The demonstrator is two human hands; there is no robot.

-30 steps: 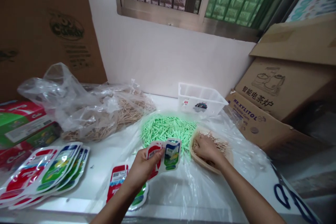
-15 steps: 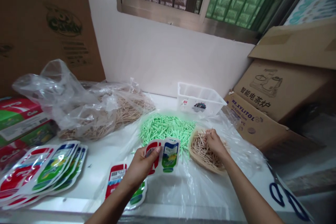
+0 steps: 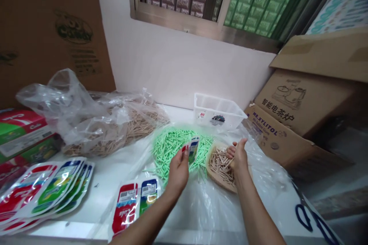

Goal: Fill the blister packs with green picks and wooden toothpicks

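In the head view, my left hand (image 3: 178, 172) pinches a small red and blue-green twin pouch (image 3: 193, 149), turned nearly edge-on above a heap of light green sticks (image 3: 168, 145). My right hand (image 3: 239, 157) is closed over the right side of a shallow tan basket (image 3: 220, 183) of thin brown sticks (image 3: 220, 162). Its fingers curl inward and the thumb points up; what they hold, if anything, is hidden. Below my left hand lies a flat twin pouch (image 3: 125, 206) with a red "Cola" half, partly covered by my forearm.
Stacked twin pouches (image 3: 46, 187) lie at left, beside red-green boxes (image 3: 24, 122). Behind them sits a clear bag of brown sticks (image 3: 135, 122). A white plastic bin (image 3: 207, 113) stands against the wall. Cardboard boxes (image 3: 276, 122) and blue-handled scissors (image 3: 304, 218) are at right.
My left hand has moved right and turned the pouch from facing me to nearly edge-on. My right hand has rotated so its thumb points up, and shifted slightly right.
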